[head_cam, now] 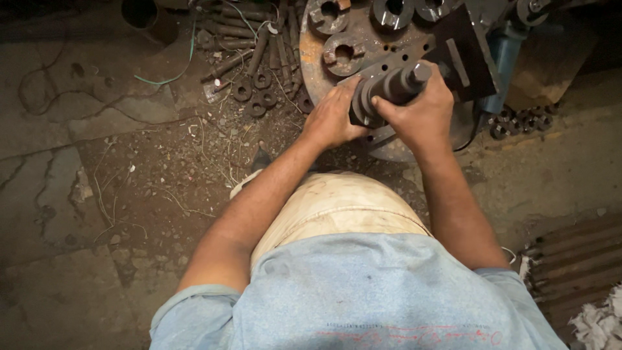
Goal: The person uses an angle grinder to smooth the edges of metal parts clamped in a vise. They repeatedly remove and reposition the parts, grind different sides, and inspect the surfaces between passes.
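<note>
At nine o'clock lies a cracked concrete floor point(78, 214), dusty and strewn with thin wire scraps. Toward eleven o'clock a dark round opening point(139, 11) sits at the top edge, with a green wire point(170, 78) curling beside it. Just right of that, near twelve o'clock, a heap of dark bolts and rods point(249, 45) rests with several small metal rings point(256, 91) scattered at its lower edge. Slightly right of centre, the left hand point(332, 120) is clamped on the wide flanged end of a dark stepped metal shaft point(389, 87), fingers curled around the flange. The shaft lies tilted, its narrow end pointing toward one o'clock, above a rusty round steel plate point(317, 71) that carries ring-shaped collars point(343, 53). The right hand point(421, 110) grips the shaft's middle from the right, touching the left hand's fingers. At two o'clock a dark angled bracket point(470, 48) stands against the plate, and small nuts point(521, 122) cluster at three o'clock. White rags point(602, 321) lie at five o'clock.
</note>
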